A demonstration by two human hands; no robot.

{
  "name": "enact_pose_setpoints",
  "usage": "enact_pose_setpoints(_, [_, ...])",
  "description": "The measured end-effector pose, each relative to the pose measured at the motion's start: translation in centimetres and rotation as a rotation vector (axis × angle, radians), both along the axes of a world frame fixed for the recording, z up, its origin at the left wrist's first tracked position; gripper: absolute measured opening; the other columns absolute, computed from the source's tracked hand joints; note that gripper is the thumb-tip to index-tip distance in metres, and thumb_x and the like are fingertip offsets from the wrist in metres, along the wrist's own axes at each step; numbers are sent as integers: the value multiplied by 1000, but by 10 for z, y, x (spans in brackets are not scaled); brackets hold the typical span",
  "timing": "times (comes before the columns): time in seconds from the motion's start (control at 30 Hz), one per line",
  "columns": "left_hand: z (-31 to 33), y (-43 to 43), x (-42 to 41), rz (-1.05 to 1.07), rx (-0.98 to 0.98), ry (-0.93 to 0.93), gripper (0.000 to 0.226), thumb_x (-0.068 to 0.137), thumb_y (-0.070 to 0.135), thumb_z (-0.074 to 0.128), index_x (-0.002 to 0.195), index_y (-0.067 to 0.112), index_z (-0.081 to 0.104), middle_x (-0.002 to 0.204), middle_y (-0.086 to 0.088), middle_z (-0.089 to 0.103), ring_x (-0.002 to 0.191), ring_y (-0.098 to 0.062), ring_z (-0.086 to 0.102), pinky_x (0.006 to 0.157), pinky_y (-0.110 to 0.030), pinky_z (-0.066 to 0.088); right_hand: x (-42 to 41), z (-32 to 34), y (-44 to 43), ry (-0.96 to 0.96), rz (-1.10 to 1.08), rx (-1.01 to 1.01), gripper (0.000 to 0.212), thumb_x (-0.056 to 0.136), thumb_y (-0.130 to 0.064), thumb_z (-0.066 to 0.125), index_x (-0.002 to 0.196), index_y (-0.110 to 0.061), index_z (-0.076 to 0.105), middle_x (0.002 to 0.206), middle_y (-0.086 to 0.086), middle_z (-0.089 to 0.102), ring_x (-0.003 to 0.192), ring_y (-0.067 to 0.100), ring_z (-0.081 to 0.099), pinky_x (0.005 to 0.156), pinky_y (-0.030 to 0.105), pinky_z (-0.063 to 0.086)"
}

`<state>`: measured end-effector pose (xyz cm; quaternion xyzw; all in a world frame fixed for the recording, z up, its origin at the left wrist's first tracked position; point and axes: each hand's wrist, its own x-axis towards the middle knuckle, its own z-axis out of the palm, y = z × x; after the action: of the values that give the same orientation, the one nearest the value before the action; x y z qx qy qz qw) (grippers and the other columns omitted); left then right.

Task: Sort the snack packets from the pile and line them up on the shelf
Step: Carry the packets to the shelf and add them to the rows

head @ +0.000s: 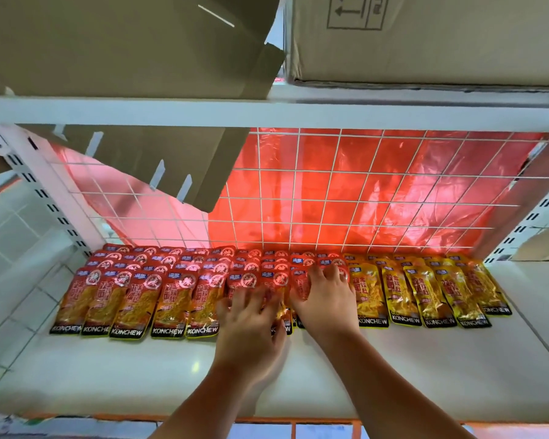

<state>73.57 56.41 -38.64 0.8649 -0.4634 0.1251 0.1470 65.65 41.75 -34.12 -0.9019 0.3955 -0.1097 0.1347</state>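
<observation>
Our left hand (251, 321) and right hand (325, 296), fingers spread flat and gripping nothing, press red packets (140, 299) beside yellow packets (438, 293). The shelf (425, 369) rows seem nearly finished.

Plain white metal rack. The shelf (441, 369) is a glossy white board with an orange strip (298, 421) along the front edge, slotted uprights (45, 198) on each side and a wire grid (362, 191) for a back. Behind the grid a red plastic sheet (377, 166) glows with light coming through. The upper shelf (298, 112) carries cardboard boxes (425, 36), with one cardboard flap (159, 160) hanging down. Pale tiled floor (10, 223) off to the left.
</observation>
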Motion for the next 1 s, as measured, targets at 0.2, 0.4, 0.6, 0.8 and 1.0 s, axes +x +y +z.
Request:
enact_pose_setpoints(0.2, [0,0,2,-4,6,50,50,89,49,54,138,37,59,135,9,58,125,-26,46,99,-54,38,5,-5,8,59,20,6,56,88,-66,45,127,-26,44,121,5,50,113,31,56,94,44,48])
enact_pose_setpoints(0.4, [0,1,2,-9,-2,66,48,89,49,57,135,37,60,134,9,58,124,-24,46,100,-54,39,2,-3,5,81,29,29,59,89,-69,48,130,-27,43,125,5,49,114,30,58,95,42,49])
enact_pose_setpoints(0.6, [-1,1,2,-11,-12,73,47,90,47,57,135,37,60,133,9,58,125,-24,48,100,-58,41,-1,-2,3,89,51,31,61,89,-72,48,131,-28,43,126,4,49,113,30,59,97,42,48])
enact_pose_setpoints(0.8, [-4,1,3,-26,-70,37,48,85,44,65,132,33,64,132,6,60,119,-26,51,95,-52,42,-5,-5,0,58,136,-46,60,87,-68,51,134,-31,48,132,1,49,123,29,50,106,45,41])
enact_pose_setpoints(1.0, [-5,0,4,-19,-54,49,53,84,47,64,136,35,62,134,5,59,121,-28,51,96,-56,43,-9,-8,0,96,234,-24,67,87,-67,53,146,-38,40,154,-5,34,140,28,33,114,49,31])
